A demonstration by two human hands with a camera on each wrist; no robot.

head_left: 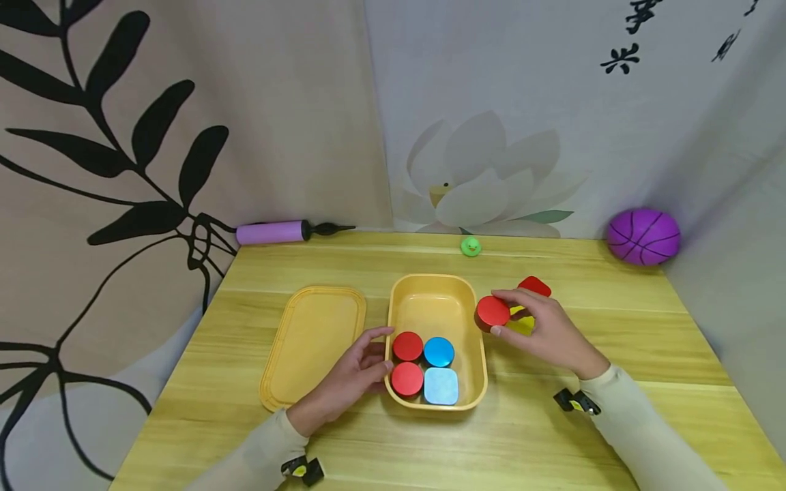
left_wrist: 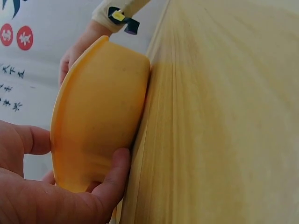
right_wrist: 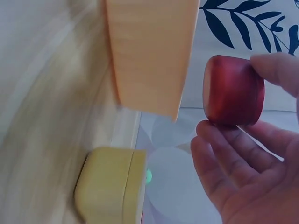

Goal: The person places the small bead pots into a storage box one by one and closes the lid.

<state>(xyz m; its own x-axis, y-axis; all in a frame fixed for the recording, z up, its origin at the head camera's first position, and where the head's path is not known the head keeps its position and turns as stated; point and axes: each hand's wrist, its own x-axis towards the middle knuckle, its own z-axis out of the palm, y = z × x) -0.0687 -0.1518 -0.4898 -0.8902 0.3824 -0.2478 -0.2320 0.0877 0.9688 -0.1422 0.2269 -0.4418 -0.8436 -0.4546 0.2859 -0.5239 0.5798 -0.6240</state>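
My right hand [head_left: 543, 327] pinches a small round red tin [head_left: 492, 311] between thumb and fingers, beside the right rim of a yellow plastic box [head_left: 469, 354]. The right wrist view shows the red tin tilted on its side, raised to rim height. My left hand [head_left: 353, 372] rests against the box's left side; in the left wrist view its spread fingers [left_wrist: 119, 165] touch the outer wall and rim. Inside the box's near half sit two round red tins [head_left: 408, 346], a round blue tin [head_left: 439, 352] and a square light-blue tin [head_left: 441, 387].
A flat yellow lid [head_left: 322, 327] lies left of the box. Behind my right hand stand a yellow tin [right_wrist: 105, 186] and a red tin [head_left: 535, 285]. Along the back are a purple pump [head_left: 273, 232], a small green toy [head_left: 471, 246] and a purple ball [head_left: 643, 236], near the wall.
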